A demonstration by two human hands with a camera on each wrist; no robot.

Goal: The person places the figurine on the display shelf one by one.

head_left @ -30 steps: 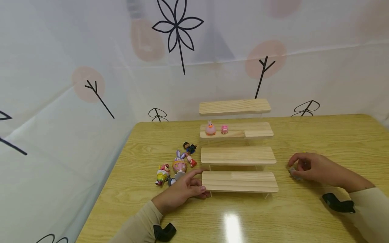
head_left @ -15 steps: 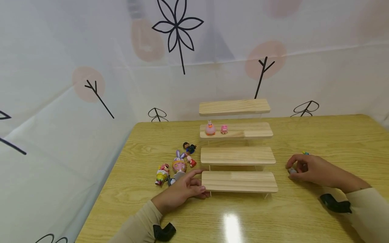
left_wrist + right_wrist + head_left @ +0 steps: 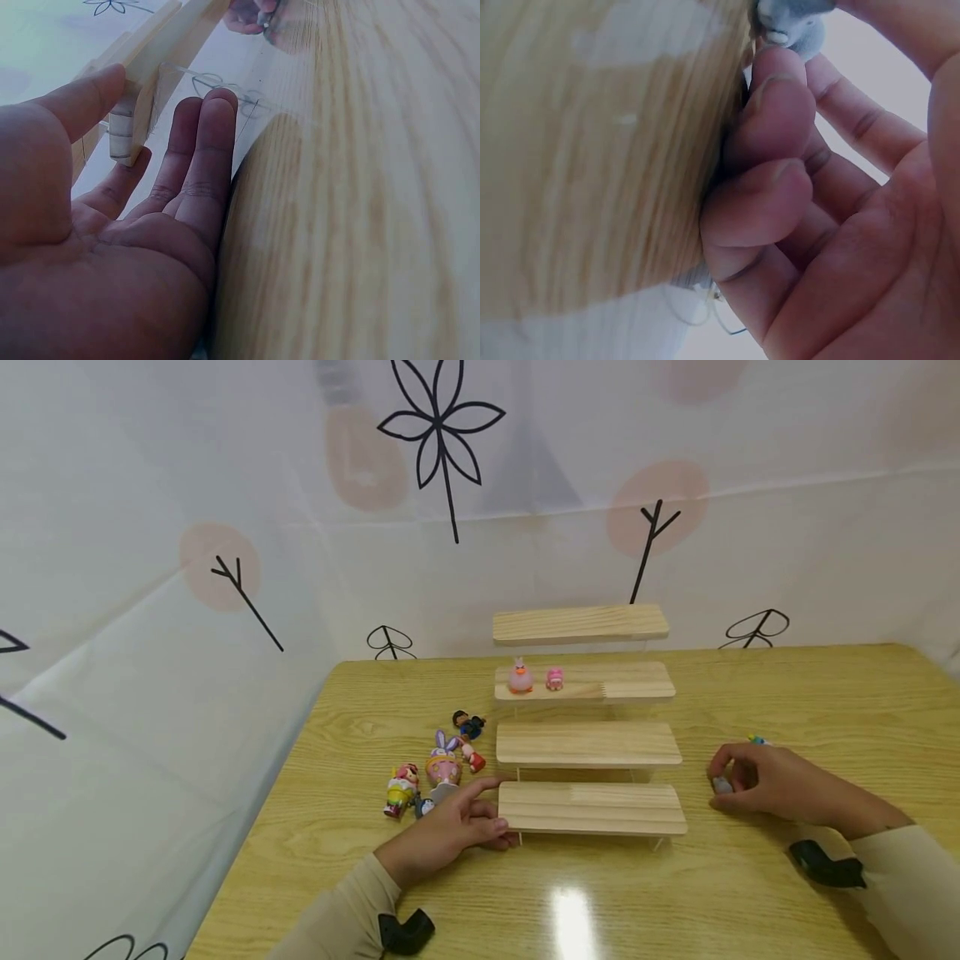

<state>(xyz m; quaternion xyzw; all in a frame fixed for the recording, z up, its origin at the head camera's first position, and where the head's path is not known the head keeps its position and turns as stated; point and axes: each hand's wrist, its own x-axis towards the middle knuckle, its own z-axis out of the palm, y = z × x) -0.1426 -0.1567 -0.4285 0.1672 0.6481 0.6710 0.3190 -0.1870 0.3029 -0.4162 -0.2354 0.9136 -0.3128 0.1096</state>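
Note:
My left hand (image 3: 444, 837) holds the left end of the lowest board of a four-tier wooden display shelf (image 3: 592, 807). Close up in the left wrist view, one finger and the thumb lie on either side of the board's end, the other fingers extended beside it. To the right of the shelf, my right hand (image 3: 780, 783) pinches a small grey figurine (image 3: 722, 785) between thumb and index finger, low over the table. The right wrist view shows part of this figurine (image 3: 799, 28) at the fingertips, the other fingers curled against the wooden tabletop (image 3: 607, 172).
A pink bird figure (image 3: 521, 679) and a small pink figure (image 3: 554, 679) stand on the second tier from the top. Left of the shelf lie several toys, among them a rabbit-eared figure (image 3: 443, 766) and a yellow-clad figure (image 3: 401, 792). A blue-and-yellow toy (image 3: 758, 740) shows behind my right hand.
My right hand has shifted slightly left and nearer, and the grey figurine has turned in its fingertips. The blue-and-yellow toy shows more behind it. My left hand stays on the shelf.

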